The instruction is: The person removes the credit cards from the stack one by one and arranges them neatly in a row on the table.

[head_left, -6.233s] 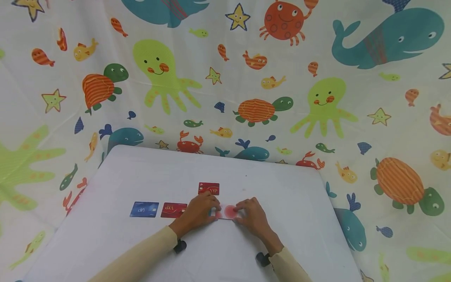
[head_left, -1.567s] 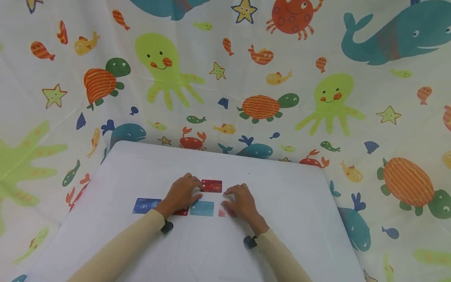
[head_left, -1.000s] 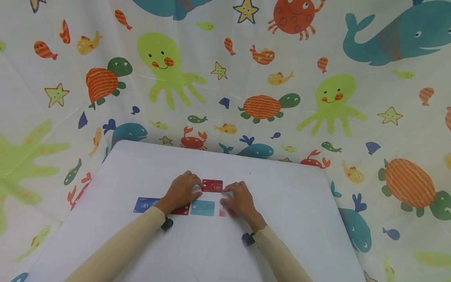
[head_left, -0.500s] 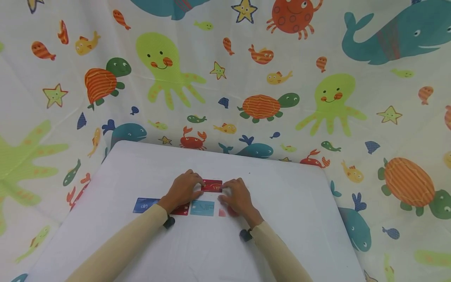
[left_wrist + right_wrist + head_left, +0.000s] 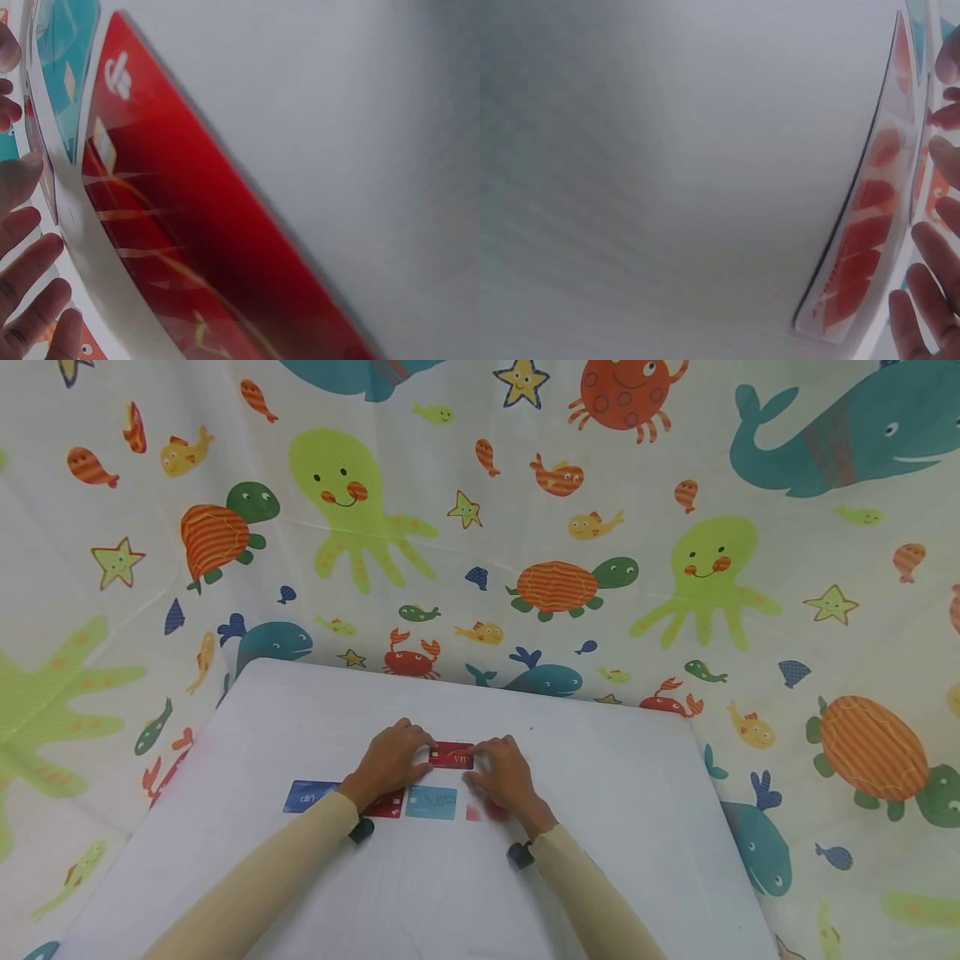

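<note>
A red VIP card (image 5: 453, 757) lies flat on the white table behind a row of other cards. My left hand (image 5: 392, 758) is at its left end, index finger and thumb near the corners. My right hand (image 5: 508, 779) is at the opposite end, index fingertip overlapping the card's edge. In both wrist views, the remaining fingers of the left hand (image 5: 37, 300) and the right hand (image 5: 930, 289) are spread and fairly straight. Just in front of the hands are a light-blue card (image 5: 431, 803) and a white card with red shapes (image 5: 862, 232), partly covered by my right hand in the head view.
A second red card (image 5: 172, 195) and a dark-blue VIP card (image 5: 306, 796) continue the front row leftward, the red one half hidden by my left wrist. Behind the table (image 5: 600, 827) hangs a curtain (image 5: 480, 593) printed with sea animals.
Both hands have gone from the white card at the row's right end to the red VIP card behind it. Over the last second the right hand has shifted left onto its right edge.
</note>
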Tool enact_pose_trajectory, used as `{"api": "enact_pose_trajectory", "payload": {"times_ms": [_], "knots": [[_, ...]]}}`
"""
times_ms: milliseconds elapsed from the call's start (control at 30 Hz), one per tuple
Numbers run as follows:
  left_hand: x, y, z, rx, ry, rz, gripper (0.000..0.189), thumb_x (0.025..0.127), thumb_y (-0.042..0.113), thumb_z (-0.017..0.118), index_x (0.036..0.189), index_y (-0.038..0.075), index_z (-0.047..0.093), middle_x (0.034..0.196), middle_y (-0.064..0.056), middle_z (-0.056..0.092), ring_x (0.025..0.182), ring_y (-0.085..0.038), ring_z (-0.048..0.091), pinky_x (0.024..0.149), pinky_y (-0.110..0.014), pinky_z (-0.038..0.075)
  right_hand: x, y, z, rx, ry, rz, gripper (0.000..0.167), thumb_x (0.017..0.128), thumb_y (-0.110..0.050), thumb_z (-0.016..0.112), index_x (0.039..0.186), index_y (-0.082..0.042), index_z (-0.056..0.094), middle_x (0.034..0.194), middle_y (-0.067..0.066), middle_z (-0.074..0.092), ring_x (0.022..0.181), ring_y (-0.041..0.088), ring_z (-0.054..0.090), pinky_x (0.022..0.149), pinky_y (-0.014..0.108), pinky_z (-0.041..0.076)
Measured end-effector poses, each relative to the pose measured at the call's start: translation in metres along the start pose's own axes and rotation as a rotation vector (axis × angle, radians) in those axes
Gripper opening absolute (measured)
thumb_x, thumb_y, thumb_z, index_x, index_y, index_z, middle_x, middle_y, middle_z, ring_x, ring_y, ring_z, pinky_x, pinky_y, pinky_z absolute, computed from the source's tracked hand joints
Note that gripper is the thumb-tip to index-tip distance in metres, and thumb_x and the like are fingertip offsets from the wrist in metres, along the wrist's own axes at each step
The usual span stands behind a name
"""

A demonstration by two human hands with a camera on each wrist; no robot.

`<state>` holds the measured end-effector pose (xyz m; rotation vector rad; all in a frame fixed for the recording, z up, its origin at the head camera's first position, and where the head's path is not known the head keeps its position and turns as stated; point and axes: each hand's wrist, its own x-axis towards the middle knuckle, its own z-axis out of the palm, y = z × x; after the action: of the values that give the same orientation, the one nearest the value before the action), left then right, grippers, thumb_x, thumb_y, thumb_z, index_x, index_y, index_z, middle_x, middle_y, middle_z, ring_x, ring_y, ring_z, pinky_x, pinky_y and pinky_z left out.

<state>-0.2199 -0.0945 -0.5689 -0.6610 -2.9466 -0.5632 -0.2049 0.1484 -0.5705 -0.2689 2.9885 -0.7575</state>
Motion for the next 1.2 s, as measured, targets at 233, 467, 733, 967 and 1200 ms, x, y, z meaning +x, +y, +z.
{"api": "enact_pose_trajectory", "payload": {"times_ms": [233,467,733,967,1200], "knots": [[0.003,0.000,-0.001,0.023,0.004,0.016,0.054,0.081,0.040,0.091,0.128,0.018,0.077,0.124,-0.002,0.078,0.106,-0.020,0.066,0.093,-0.041,0.063,0.005,0.000,0.001,-0.003,-0.022,0.024,0.050,0.086,-0.040,0.089,0.132,-0.029,0.074,0.130,-0.005,0.071,0.116,0.016,0.057,0.106,0.043,0.058],[0.008,0.003,-0.003,0.031,-0.031,-0.003,0.056,0.082,0.039,0.090,0.131,0.016,0.076,0.125,-0.004,0.077,0.108,-0.022,0.065,0.096,-0.042,0.062,0.009,0.001,0.002,-0.020,-0.031,0.012,0.052,0.086,-0.039,0.089,0.135,-0.030,0.072,0.130,-0.006,0.072,0.115,0.015,0.057,0.106,0.042,0.058],[0.014,0.005,-0.002,0.027,-0.089,-0.015,0.057,0.083,0.041,0.090,0.132,0.016,0.075,0.127,-0.004,0.074,0.112,-0.022,0.064,0.099,-0.044,0.060,0.017,-0.001,0.002,-0.012,-0.040,0.031,0.055,0.082,-0.037,0.092,0.134,-0.031,0.073,0.130,-0.005,0.071,0.117,0.015,0.057,0.108,0.045,0.057],[0.017,0.006,0.000,0.011,-0.094,-0.011,0.056,0.082,0.040,0.092,0.130,0.017,0.076,0.123,-0.005,0.072,0.109,-0.022,0.063,0.099,-0.043,0.061,0.021,0.001,0.003,0.007,-0.049,0.011,0.056,0.082,-0.035,0.093,0.134,-0.029,0.074,0.134,-0.005,0.070,0.119,0.016,0.058,0.111,0.045,0.055],[0.017,0.006,0.000,-0.030,-0.083,-0.026,0.054,0.081,0.037,0.093,0.128,0.017,0.075,0.123,-0.005,0.072,0.112,-0.023,0.064,0.103,-0.045,0.060,0.021,0.001,0.005,0.019,-0.044,-0.003,0.056,0.083,-0.034,0.092,0.135,-0.028,0.073,0.133,-0.005,0.071,0.118,0.016,0.058,0.112,0.044,0.055]]}}
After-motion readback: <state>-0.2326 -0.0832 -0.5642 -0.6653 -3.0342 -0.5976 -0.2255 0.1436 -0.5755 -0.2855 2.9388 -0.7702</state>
